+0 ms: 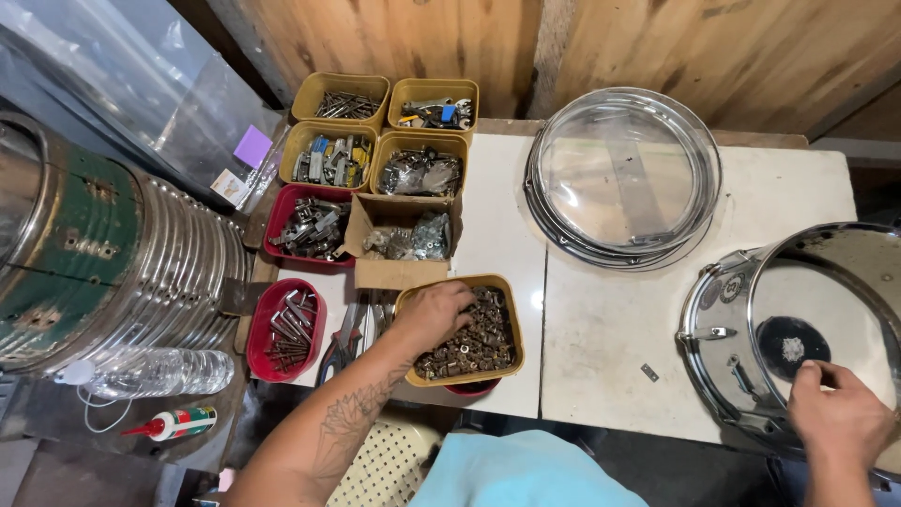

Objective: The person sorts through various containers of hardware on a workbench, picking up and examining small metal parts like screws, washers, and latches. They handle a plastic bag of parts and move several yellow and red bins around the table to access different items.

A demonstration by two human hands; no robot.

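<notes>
Head view: left hand [434, 314] in yellow tray [512, 349]

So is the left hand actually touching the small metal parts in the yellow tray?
Touching. The head view shows the left hand with its fingers down in the brass-coloured parts that fill the yellow tray, no gap showing.

The scene was lit well and evenly from above, so the white desk [601, 329] looked bright, with a small glare spot near its middle seam. Shadows were soft and short — the darkest ones lay under the desk's front edge and in the left corner. The clear drum head [624, 174] and the chrome drum shell [741, 347] gave strong reflections. The wide lens bent the edges, so the stack of metal hoops [178, 272] curved. The focus was sharp nearly everywhere — the right hand [840, 418] was slightly soft.
</notes>
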